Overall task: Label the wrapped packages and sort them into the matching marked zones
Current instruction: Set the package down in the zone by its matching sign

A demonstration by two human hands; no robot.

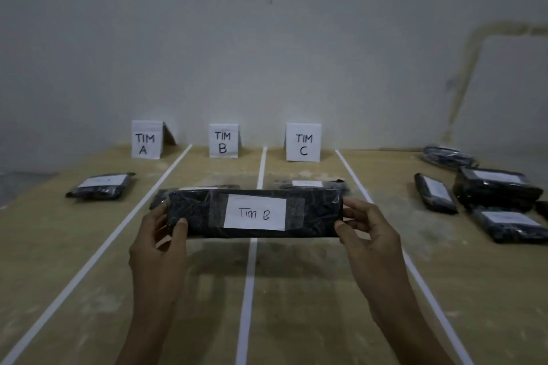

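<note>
I hold a long black wrapped package [195,213] level above the table, its taped white label [254,213] reading "Tim B". My left hand [160,234] grips its left end and my right hand [366,230] grips its right end. Three folded paper signs stand at the back: "TIM A" [146,139], "TIM B" [223,141] and "TIM C" [303,142]. White tape lines [250,275] split the table into lanes. One labelled package [100,185] lies in lane A. Another [314,184] lies in lane C, partly hidden behind the held package.
At the right, beyond the last tape line, lie several labelled black packages [498,187] and a coil of dark cable [447,155]. Part of a dark package [158,197] shows in lane B behind my left hand. A grey wall rises behind the signs.
</note>
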